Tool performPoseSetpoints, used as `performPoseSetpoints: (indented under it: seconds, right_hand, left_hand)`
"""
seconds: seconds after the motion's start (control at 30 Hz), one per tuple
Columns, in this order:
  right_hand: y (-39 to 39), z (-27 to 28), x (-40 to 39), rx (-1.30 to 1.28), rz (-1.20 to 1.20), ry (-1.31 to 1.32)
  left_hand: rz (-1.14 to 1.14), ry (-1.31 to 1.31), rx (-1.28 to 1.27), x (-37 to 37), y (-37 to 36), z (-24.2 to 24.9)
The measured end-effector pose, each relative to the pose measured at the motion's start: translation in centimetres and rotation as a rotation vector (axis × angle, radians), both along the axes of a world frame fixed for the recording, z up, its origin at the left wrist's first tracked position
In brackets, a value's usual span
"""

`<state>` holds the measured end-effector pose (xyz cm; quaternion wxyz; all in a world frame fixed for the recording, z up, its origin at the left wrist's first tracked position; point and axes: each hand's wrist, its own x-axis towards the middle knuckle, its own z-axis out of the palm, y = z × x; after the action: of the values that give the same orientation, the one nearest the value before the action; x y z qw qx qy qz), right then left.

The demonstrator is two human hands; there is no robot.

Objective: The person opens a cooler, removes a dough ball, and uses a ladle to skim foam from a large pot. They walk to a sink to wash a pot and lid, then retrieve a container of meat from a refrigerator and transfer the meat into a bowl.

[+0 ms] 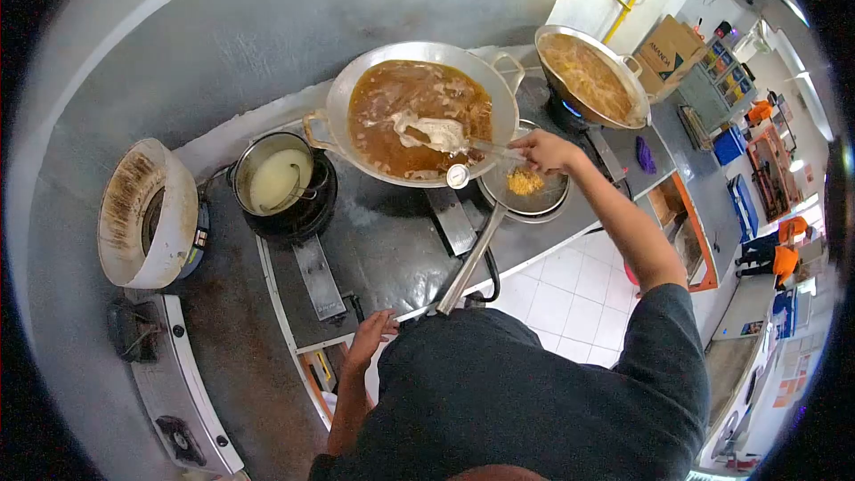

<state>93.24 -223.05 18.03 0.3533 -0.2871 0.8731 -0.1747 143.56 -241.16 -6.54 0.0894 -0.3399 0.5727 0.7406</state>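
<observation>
My right hand [543, 151] grips the handle of a metal ladle [436, 133] whose bowl lies in the brown oil of a large wok [419, 111], among pale frying pieces. Just below that hand sits a metal strainer bowl [525, 187] with yellow fried bits in it. A long-handled tool [472, 254] leans from the wok's rim toward my body, with a small round dial [457, 176] at its upper end. My left hand [370, 334] rests with fingers spread on the front edge of the steel stove counter [392, 249], holding nothing.
A dark pot [276, 180] of pale liquid sits on the left burner. A second wok [590, 76] of golden food stands on the right burner. A worn white wok-shaped pan [147, 214] and a small gas stove [178, 392] lie at the far left. White tiled floor lies to the right.
</observation>
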Motion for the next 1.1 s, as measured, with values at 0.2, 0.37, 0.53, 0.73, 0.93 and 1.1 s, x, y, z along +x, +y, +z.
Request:
performPoseSetpoints:
  seconds: [0.2,0.37,0.53,0.73,0.93,1.1]
  right_hand:
    - [-2.7,-1.5,1.9,-0.14,-0.105,-0.349]
    - [-3.5,-1.6,4.4,-0.297,-0.199,-0.663]
    - [-5.7,-2.4,6.5,-0.444,-0.259,-0.768]
    - [-4.7,-4.0,6.8,-0.611,-0.299,-0.916]
    - [4.7,-1.0,8.0,-0.634,-0.419,-0.506]
    - [13.3,2.1,11.3,-0.471,-0.481,0.266]
  left_hand:
    - [-0.015,0.042,-0.05,-0.1,-0.5,0.9]
    - [0.026,0.041,-0.101,0.5,-0.8,-0.2]
    - [0.014,0.026,-0.07,0.8,-0.4,0.7]
    - [-0.059,0.022,-0.105,0.3,0.7,1.2]
    - [-0.101,-0.023,-0.108,0.3,1.5,-1.0]
    - [-0.164,-0.053,-0.076,-0.3,2.0,-3.1]
